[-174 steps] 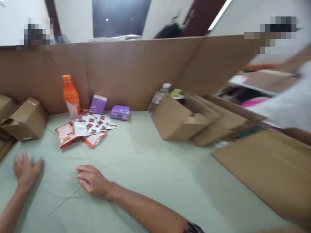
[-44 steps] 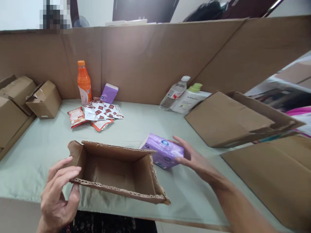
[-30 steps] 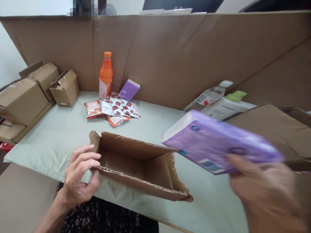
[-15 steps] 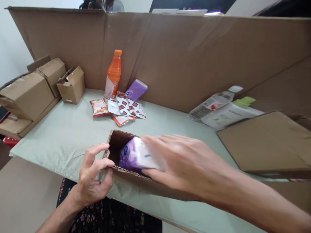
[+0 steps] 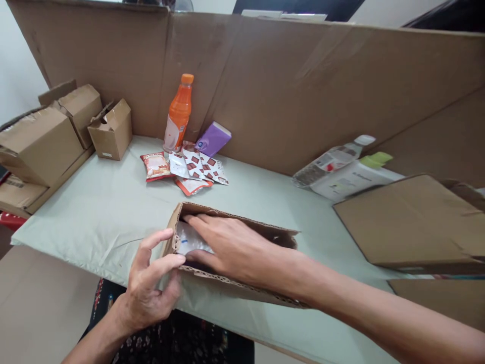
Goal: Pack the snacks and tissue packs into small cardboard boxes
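An open-topped cardboard box (image 5: pixel 242 290) lies long side toward me at the table's near edge. My left hand (image 5: pixel 155 278) grips its left end, the fingertips at the corner of the rim. Down inside, my right hand (image 5: pixel 223 237) has its fingers around a soft tissue pack (image 5: pixel 185 240). Only the pack's whitish face with a small blue mark shows, near the left wall; the rest is hidden by my hand and the box.
Behind the box lie several snack packets (image 5: pixel 193 164), an orange drink bottle (image 5: pixel 179 114) and a purple pack (image 5: pixel 213 139). Cardboard boxes (image 5: pixel 41 144) stand left. To the right are a clear bottle (image 5: pixel 329 164), a white bottle (image 5: pixel 352 179) and another box (image 5: pixel 409 227). A cardboard wall (image 5: pixel 284 91) closes the back.
My right hand has moved left and down into the box with the tissue pack, whose purple side is now out of sight. My left hand stays at the box's left end.
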`<action>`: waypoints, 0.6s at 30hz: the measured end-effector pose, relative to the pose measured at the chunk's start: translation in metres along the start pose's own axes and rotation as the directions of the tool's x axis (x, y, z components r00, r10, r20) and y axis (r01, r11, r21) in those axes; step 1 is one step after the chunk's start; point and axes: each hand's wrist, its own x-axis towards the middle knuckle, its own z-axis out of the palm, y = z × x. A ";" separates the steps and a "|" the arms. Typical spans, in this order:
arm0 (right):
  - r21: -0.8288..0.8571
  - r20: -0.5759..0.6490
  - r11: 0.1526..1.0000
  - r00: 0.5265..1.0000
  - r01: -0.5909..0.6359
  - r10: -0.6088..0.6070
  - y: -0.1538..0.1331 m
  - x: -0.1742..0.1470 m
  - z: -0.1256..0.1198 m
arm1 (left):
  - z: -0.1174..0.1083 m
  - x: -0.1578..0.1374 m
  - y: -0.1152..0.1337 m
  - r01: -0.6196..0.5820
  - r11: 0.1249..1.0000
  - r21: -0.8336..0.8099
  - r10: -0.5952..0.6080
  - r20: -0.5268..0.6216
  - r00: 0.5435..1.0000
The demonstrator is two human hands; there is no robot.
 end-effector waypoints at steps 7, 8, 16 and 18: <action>0.268 -0.472 0.946 0.832 -0.181 0.292 0.056 -0.049 -0.054 | 0.003 -0.014 -0.019 0.024 0.992 -0.126 -0.026 -0.012 1.000; 0.267 -0.518 0.932 0.779 -0.246 0.354 0.073 -0.045 -0.059 | 0.004 -0.012 -0.020 0.022 0.991 -0.130 -0.023 -0.006 1.000; 0.143 -0.499 0.838 0.693 -0.527 0.520 0.237 0.067 -0.045 | 0.006 0.013 -0.016 -0.104 0.995 -0.005 0.104 0.013 0.994; 0.086 -0.479 0.839 0.716 -0.538 0.508 0.263 0.101 -0.043 | 0.007 0.012 -0.019 -0.092 0.994 0.053 0.092 0.005 0.996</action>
